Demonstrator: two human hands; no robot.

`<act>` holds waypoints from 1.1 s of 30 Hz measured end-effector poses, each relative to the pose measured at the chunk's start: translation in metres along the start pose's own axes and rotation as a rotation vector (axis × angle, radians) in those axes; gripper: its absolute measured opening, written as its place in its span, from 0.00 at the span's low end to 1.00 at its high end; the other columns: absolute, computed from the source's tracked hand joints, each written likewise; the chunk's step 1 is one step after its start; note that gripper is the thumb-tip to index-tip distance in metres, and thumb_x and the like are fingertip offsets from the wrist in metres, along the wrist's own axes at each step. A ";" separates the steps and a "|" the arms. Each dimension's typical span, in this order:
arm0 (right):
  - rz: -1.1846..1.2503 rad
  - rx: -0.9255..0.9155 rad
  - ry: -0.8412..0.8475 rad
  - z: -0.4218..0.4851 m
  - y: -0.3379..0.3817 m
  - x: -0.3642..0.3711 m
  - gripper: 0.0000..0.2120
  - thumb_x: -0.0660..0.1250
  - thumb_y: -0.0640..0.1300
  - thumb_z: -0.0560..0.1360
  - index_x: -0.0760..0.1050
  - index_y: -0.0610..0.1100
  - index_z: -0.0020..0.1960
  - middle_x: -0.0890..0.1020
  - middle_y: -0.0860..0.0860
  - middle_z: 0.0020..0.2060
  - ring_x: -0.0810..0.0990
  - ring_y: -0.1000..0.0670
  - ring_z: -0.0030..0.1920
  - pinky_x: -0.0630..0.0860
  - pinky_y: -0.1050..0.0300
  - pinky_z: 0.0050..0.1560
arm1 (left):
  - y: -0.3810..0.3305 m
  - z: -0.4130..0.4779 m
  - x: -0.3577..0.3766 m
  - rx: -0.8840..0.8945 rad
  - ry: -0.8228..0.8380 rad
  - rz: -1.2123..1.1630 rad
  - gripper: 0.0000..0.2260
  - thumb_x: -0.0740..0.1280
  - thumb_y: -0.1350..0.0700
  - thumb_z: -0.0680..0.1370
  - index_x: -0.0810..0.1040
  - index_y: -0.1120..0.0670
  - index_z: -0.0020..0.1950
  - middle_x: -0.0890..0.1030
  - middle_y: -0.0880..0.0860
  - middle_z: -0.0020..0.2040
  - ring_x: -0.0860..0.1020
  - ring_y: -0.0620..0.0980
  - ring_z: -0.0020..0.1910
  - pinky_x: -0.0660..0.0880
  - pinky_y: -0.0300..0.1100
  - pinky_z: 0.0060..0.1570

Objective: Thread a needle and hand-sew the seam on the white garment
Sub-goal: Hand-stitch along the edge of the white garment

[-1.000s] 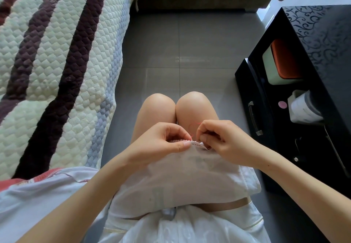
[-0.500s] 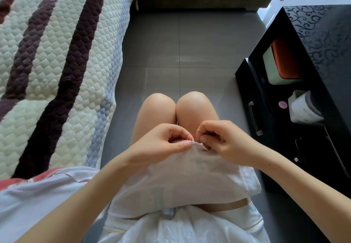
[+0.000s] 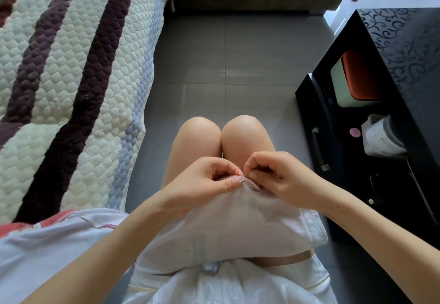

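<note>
The white garment point(image 3: 228, 222) lies over my lap, its stitched upper edge held up between both hands. My left hand point(image 3: 202, 180) pinches that edge with thumb and forefinger. Just to the right, my right hand point(image 3: 278, 177) has its fingers curled at the seam and pinches the needle point(image 3: 242, 179), of which only a short bright tip shows between the two thumbs. A thin red thread point(image 3: 240, 161) loops up from the seam over my right knee.
A quilted striped bed cover point(image 3: 71, 77) fills the left side. A black cabinet point(image 3: 392, 113) with an open shelf holding a box and a paper roll stands at the right. Grey floor tiles lie ahead of my knees.
Both hands stay at the seam almost unmoved. The red thread loop above my right knee shrank half a second ago and shows again as a wider loop now.
</note>
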State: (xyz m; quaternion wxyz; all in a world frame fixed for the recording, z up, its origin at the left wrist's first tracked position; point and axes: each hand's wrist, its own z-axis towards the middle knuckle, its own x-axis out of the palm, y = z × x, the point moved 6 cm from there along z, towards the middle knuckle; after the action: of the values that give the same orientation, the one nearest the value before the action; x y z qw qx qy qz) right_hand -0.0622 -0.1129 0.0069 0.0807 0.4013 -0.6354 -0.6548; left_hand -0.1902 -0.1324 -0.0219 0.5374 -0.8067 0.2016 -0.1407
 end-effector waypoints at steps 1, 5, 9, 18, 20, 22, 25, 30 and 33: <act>-0.002 -0.006 0.005 -0.001 0.000 0.000 0.12 0.62 0.37 0.74 0.72 0.53 0.40 0.77 0.63 0.32 0.72 0.58 0.32 0.65 0.70 0.36 | 0.000 -0.001 -0.001 -0.005 -0.009 0.000 0.05 0.67 0.52 0.72 0.81 0.52 0.42 0.80 0.45 0.37 0.75 0.41 0.38 0.71 0.33 0.40; -0.037 -0.023 0.007 -0.005 -0.002 -0.004 0.05 0.62 0.37 0.76 0.74 0.45 0.47 0.79 0.62 0.39 0.77 0.55 0.39 0.72 0.64 0.41 | -0.002 -0.004 -0.005 0.011 -0.032 -0.051 0.04 0.69 0.53 0.74 0.83 0.52 0.41 0.81 0.48 0.38 0.76 0.43 0.39 0.72 0.37 0.41; -0.260 -0.128 -0.110 -0.008 -0.004 -0.014 0.06 0.62 0.42 0.75 0.77 0.43 0.43 0.78 0.58 0.37 0.75 0.57 0.39 0.74 0.59 0.41 | -0.006 -0.007 -0.003 0.019 -0.023 -0.144 0.04 0.70 0.53 0.73 0.83 0.53 0.40 0.82 0.49 0.38 0.77 0.42 0.37 0.74 0.33 0.40; -0.039 -0.137 -0.203 -0.014 -0.004 -0.004 0.05 0.67 0.38 0.72 0.83 0.41 0.43 0.83 0.52 0.35 0.80 0.55 0.35 0.75 0.66 0.38 | -0.003 -0.008 0.000 0.038 -0.074 -0.174 0.06 0.72 0.55 0.73 0.82 0.56 0.40 0.83 0.48 0.38 0.78 0.42 0.38 0.73 0.33 0.41; -0.191 -0.235 -0.295 -0.020 0.005 -0.008 0.06 0.67 0.40 0.74 0.82 0.41 0.45 0.84 0.52 0.41 0.82 0.54 0.42 0.77 0.61 0.43 | 0.002 -0.008 0.001 0.008 -0.087 -0.173 0.07 0.72 0.52 0.74 0.83 0.56 0.41 0.83 0.50 0.39 0.78 0.44 0.40 0.73 0.35 0.43; -0.372 -0.374 -0.389 -0.026 0.018 -0.009 0.08 0.66 0.42 0.75 0.82 0.40 0.48 0.84 0.50 0.48 0.82 0.52 0.51 0.77 0.57 0.51 | 0.005 -0.006 0.002 -0.018 -0.095 -0.191 0.09 0.72 0.51 0.73 0.83 0.58 0.43 0.83 0.53 0.41 0.78 0.46 0.42 0.72 0.37 0.46; -0.536 -0.539 -0.440 -0.032 0.029 -0.001 0.05 0.69 0.39 0.75 0.83 0.40 0.48 0.84 0.47 0.49 0.80 0.46 0.50 0.77 0.51 0.49 | 0.004 -0.005 0.006 -0.033 -0.060 -0.263 0.08 0.69 0.53 0.71 0.84 0.57 0.41 0.84 0.53 0.40 0.80 0.45 0.42 0.75 0.35 0.46; -0.728 -0.635 -0.517 -0.033 0.033 0.008 0.07 0.66 0.35 0.74 0.83 0.39 0.45 0.84 0.46 0.44 0.76 0.46 0.45 0.75 0.51 0.43 | 0.003 -0.005 0.008 -0.048 -0.029 -0.337 0.07 0.69 0.55 0.72 0.83 0.57 0.40 0.84 0.53 0.40 0.82 0.45 0.41 0.76 0.34 0.44; -0.744 -0.674 -0.520 -0.034 0.037 0.012 0.06 0.67 0.31 0.70 0.81 0.36 0.44 0.83 0.45 0.42 0.74 0.46 0.47 0.73 0.55 0.49 | 0.000 -0.004 0.007 -0.018 -0.042 -0.308 0.04 0.72 0.58 0.73 0.82 0.57 0.41 0.84 0.51 0.38 0.81 0.43 0.40 0.75 0.33 0.44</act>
State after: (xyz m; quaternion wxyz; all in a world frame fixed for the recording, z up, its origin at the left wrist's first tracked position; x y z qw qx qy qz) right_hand -0.0642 -0.1528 0.0395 -0.1912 0.3759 -0.2058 -0.8831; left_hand -0.1855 -0.1390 -0.0206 0.5063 -0.8357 0.0655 -0.2026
